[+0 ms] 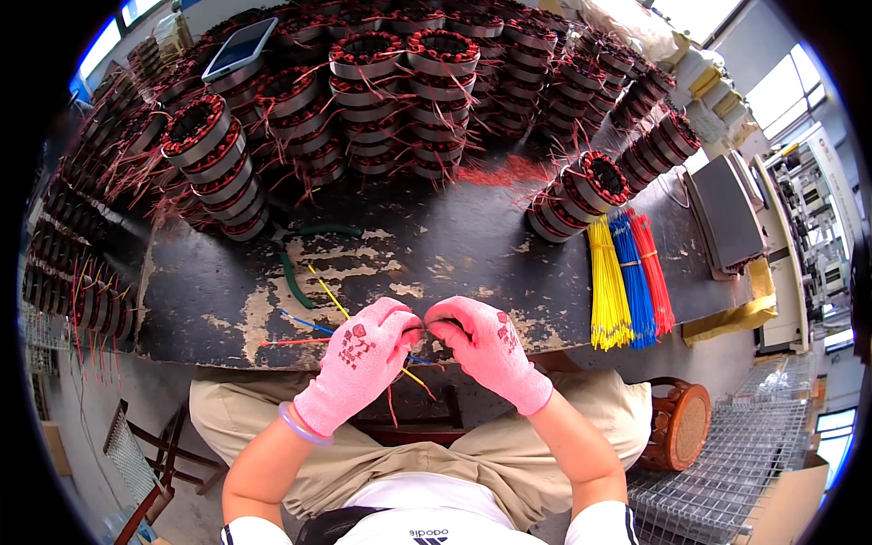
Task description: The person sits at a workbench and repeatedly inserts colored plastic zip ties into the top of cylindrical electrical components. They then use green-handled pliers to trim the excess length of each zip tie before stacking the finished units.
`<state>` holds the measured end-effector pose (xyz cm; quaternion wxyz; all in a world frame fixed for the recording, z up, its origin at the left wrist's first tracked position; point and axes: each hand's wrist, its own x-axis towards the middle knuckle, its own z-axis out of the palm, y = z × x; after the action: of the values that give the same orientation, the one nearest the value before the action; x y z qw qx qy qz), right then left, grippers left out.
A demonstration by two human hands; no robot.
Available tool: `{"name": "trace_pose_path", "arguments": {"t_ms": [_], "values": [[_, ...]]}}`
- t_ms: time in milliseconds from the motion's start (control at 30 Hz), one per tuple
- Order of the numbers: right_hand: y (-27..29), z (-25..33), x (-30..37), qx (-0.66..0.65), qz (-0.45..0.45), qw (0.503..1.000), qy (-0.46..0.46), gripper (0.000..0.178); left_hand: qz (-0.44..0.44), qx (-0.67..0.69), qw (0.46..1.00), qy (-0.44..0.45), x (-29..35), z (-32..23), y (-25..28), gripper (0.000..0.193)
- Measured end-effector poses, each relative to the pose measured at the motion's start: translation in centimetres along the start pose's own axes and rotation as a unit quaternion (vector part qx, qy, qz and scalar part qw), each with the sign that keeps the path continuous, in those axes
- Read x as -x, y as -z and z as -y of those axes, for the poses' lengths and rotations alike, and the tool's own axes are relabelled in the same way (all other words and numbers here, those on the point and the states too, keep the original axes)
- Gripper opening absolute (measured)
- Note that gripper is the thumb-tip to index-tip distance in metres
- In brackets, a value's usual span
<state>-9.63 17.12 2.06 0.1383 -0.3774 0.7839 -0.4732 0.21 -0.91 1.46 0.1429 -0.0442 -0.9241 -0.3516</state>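
Observation:
Both my hands wear pink knitted gloves and meet over the near edge of the worn black table. My left hand [359, 363] is closed around a yellow wire [328, 291], a blue wire [304, 322] and a red wire [292, 342]. The wires stick out on both sides of it, with their lower ends hanging above my lap. Beside it, my right hand [490, 350] is closed in a pinch, fingertips almost touching the left ones. Whatever sits between those fingertips is hidden. Green-handled pliers [292, 277] lie open on the table beyond my left hand.
Bundles of yellow wires [609, 291], blue wires [633, 282] and red wires [652, 272] lie at the right. Stacked motor stators [366, 100] with red windings crowd the back, and a shorter stator stack [581, 195] stands nearer. A phone [240, 50] rests on one stack.

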Motion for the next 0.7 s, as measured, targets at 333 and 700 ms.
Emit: {"name": "trace_pose_path", "arguments": {"t_ms": [333,700], "values": [[1.5,1.2,-1.1,-0.116,0.119,0.968,-0.186,0.012,-0.022,0.009,1.000,-0.015,0.4,0.3,-1.0,0.019],[1.0,-0.7,1.5,0.211,-0.030,0.972,0.100,0.042,-0.021,-0.006,0.999,-0.027,0.0,0.4,-1.8,0.016]]}}
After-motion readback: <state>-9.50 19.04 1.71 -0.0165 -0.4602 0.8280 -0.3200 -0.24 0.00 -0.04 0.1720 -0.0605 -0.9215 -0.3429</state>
